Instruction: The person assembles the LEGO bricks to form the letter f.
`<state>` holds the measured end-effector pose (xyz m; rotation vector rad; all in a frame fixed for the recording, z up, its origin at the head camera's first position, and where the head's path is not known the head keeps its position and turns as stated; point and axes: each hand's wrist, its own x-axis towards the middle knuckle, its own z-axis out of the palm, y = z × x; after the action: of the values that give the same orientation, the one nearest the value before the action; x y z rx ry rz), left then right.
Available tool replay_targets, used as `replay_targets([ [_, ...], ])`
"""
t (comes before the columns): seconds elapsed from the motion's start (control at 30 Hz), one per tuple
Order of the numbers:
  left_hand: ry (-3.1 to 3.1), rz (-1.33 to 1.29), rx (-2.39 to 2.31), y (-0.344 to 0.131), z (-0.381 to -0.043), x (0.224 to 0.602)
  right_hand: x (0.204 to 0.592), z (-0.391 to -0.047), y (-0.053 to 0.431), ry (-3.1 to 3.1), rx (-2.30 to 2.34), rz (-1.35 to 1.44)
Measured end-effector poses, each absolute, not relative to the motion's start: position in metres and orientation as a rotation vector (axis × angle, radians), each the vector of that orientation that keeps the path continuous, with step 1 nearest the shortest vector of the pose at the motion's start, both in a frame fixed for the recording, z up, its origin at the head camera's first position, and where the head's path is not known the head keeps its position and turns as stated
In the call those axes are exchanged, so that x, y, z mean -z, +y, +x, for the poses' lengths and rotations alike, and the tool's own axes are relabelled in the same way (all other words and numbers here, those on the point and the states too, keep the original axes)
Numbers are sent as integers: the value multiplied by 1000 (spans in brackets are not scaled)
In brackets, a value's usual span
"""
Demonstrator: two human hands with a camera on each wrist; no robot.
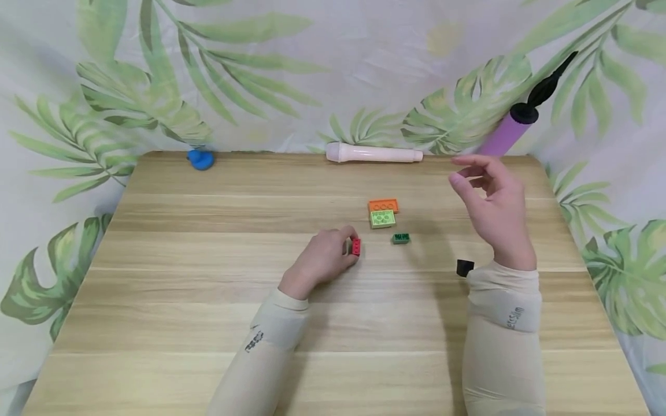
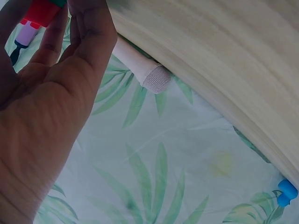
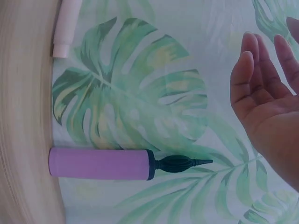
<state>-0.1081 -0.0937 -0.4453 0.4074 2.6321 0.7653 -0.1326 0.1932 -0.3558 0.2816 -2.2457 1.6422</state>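
My left hand [image 1: 324, 254] pinches a small red toy brick [image 1: 356, 247] between thumb and fingers, close over the table. In the left wrist view the red brick [image 2: 42, 13] shows its studs, with a bit of green at its upper edge. Raised at the right, my right hand [image 1: 498, 205] holds nothing, its fingers loosely bent; the right wrist view shows its palm [image 3: 271, 109]. Just right of the red brick lies a dark green brick [image 1: 401, 238]. Beyond it, a light green brick [image 1: 383, 219] lies against an orange brick [image 1: 383, 205].
At the table's back edge lie a pale pink microphone [image 1: 374, 153] and a blue toy [image 1: 200, 159]. A purple hand pump [image 1: 503, 134] with a black nozzle stands behind my right hand. Beside my right sleeve sits a small black object [image 1: 465, 267]. A leaf-patterned cloth [image 1: 364, 63] hangs behind.
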Motion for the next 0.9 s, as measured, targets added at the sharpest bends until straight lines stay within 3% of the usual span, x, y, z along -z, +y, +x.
replay_targets([
  [0.9, 2638, 390, -741, -91, -109, 444, 358, -134, 191, -2297, -1595, 314],
])
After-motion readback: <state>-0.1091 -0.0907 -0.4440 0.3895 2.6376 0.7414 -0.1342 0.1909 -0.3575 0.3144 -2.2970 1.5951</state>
